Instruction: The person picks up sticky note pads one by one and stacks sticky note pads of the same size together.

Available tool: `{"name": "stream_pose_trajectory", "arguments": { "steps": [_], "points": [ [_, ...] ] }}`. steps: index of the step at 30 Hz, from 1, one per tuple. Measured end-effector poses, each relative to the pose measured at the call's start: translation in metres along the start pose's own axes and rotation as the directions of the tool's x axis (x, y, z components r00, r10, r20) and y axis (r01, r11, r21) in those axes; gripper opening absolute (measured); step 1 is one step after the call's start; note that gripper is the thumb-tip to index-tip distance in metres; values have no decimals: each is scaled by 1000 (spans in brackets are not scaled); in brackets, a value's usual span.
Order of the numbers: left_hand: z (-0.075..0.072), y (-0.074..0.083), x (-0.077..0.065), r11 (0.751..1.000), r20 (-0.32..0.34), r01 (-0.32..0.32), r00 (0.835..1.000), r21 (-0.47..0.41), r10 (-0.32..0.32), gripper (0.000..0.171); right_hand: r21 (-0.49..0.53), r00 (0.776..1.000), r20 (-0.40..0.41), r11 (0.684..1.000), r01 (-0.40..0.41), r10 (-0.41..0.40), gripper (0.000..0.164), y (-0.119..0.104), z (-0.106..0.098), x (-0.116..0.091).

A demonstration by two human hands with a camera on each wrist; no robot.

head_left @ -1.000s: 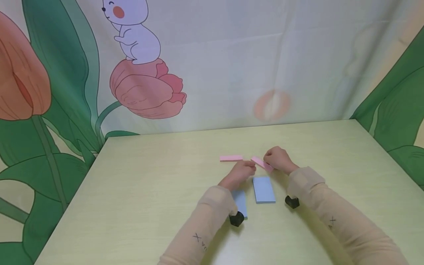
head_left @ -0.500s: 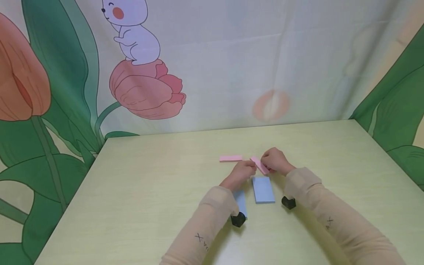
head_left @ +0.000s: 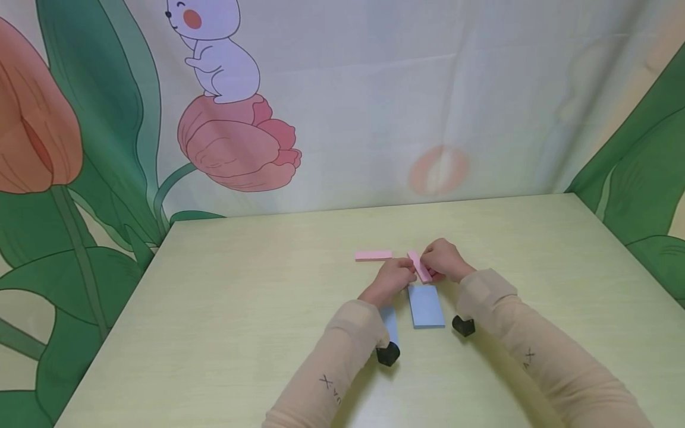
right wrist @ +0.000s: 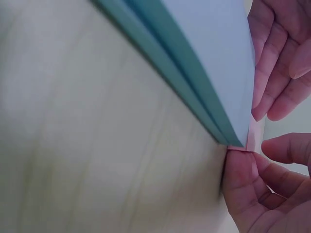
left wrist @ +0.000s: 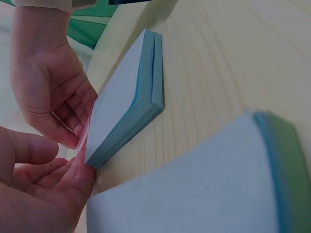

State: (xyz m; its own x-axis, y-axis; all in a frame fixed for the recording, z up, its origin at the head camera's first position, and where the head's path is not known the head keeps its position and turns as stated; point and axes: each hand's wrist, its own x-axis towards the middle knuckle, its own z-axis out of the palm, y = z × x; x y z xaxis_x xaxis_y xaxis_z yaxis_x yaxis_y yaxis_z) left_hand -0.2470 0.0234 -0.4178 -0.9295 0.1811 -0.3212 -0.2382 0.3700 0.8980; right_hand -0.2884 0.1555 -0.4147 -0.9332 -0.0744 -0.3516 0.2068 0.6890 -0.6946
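Observation:
My right hand holds a narrow pink note pad at its right side, fingers curled against it. From the left, my left hand touches the same pad with its fingertips. In the left wrist view the left thumb stands apart from the fingers, and a pink edge shows between both hands. Just in front of them lies a blue note pad, its layers parted along one side in the left wrist view. A second blue pad is partly hidden under my left sleeve.
Another pink pad lies flat beyond my left hand. All of these sit on a pale wooden table. A printed cloth with tulips hangs behind the table's far edge.
The pink pad between my hands has turned clockwise, from a shallow slant to nearly pointing towards me. My right hand has shifted slightly left with it; the left hand has hardly moved.

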Motion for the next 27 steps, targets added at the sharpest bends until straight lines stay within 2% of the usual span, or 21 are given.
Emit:
{"name": "stream_pose_trajectory", "arguments": {
  "steps": [7,15,23,27],
  "points": [
    [-1,0,-1,1000,-2,-12,1000,21,12,40,1,1000,11,1000,-25,25,24,-1,0,1],
    [-1,-2,-1,1000,16,-11,1000,-6,11,41,17,999,11,999,-35,35,23,-1,1,1],
    [0,-1,0,1000,25,-11,1000,0,11,42,-3,1000,-13,1000,-5,5,22,0,1,-1],
    [1,0,0,999,29,-41,999,24,40,41,-11,1000,-21,1000,0,0,22,2,-1,-1]
  ]
}}
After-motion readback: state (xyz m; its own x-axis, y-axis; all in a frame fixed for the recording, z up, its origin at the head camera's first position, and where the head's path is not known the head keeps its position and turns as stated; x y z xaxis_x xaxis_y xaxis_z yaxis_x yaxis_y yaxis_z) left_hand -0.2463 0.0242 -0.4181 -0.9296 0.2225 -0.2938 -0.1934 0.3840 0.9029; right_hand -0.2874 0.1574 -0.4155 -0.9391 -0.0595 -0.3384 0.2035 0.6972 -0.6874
